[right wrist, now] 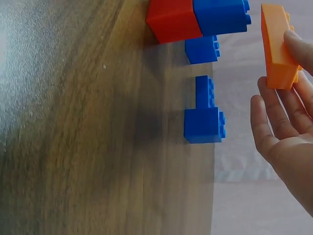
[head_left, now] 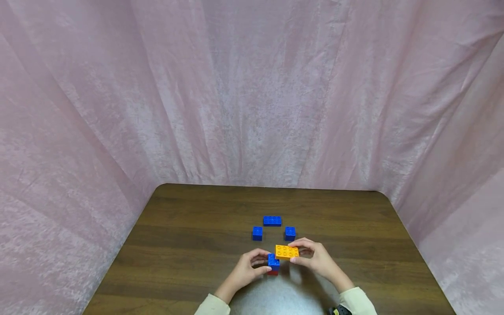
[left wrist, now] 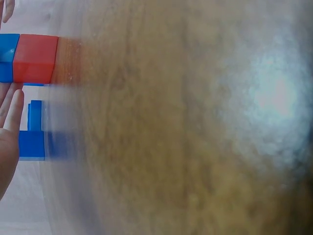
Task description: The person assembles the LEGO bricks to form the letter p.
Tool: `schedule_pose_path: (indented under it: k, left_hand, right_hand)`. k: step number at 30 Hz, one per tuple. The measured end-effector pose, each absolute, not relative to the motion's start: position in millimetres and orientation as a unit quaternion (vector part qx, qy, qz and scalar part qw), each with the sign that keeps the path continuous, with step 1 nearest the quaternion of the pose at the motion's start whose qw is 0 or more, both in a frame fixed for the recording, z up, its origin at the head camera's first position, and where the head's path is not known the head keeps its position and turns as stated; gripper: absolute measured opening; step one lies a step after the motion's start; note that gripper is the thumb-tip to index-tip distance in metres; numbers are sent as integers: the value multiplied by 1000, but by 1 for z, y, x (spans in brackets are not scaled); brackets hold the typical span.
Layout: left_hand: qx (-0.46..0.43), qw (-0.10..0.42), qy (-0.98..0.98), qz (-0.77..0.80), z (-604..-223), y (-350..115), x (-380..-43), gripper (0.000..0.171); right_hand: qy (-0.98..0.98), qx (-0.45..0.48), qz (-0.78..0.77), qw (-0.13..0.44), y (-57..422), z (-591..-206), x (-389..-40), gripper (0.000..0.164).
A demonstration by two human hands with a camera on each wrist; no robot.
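Note:
A blue brick (head_left: 273, 262) sits on top of a red brick (head_left: 273, 272) near the front middle of the table. My left hand (head_left: 248, 268) grips this stack from its left side, thumb in front and fingers behind. In the right wrist view the red brick (right wrist: 173, 19) rests on the table under the blue brick (right wrist: 220, 15). Between the thumb and fingers of my right hand (head_left: 320, 261) is a long yellow-orange brick (head_left: 286, 252), studs up. It is raised above the table, just right of and higher than the stack. The left wrist view cuts off most of the left hand (left wrist: 7, 142).
Beyond the hands, two small blue bricks, a left one (head_left: 257, 233) and a right one (head_left: 290, 233), stand apart. A long blue brick (head_left: 272, 221) lies farther back between them. The brown wooden table (head_left: 189, 227) ends at a pink curtain (head_left: 260, 109).

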State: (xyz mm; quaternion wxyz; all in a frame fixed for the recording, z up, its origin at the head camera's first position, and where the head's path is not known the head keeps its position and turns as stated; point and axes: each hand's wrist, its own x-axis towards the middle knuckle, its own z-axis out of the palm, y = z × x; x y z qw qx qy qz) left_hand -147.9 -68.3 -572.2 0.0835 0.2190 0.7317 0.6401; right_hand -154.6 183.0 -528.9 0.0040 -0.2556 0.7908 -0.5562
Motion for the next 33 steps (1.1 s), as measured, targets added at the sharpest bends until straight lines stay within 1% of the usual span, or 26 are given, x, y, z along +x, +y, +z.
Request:
schedule_pose_path:
  k: [4,7,10,17,23,27,33]
  left_hand:
    - [219,86,733,638,-572,-69,-147,27]
    - [214,90,735,637,-572,-69,-147,27]
    - [210,91,737,637,-573,-69,-147,27]
    - [220,79,732,640,-572,-69,-148,28]
    - [224,81,729,642,-572,-70,-149,28]
    - [231,74,730,639,-582,-70,-152,28]
    - [226,73,735,635,-603,-70,-158,29]
  right_hand:
    - [784,-263,-563,20,183,-542,-158,33]
    - [781,-264,-566,25,181,-545,-158,34]
    - [783,-267,-561,22,177,-544,-158,33]
    - [784,-275,-556,15,167,-524,-149,33]
    - [780,-289,-555,6,167,-536,-153,33]
    - [773,-288,-564,18,169,-546,-157,34]
    - [768,-289,-570,42,169,-546,-158,36]
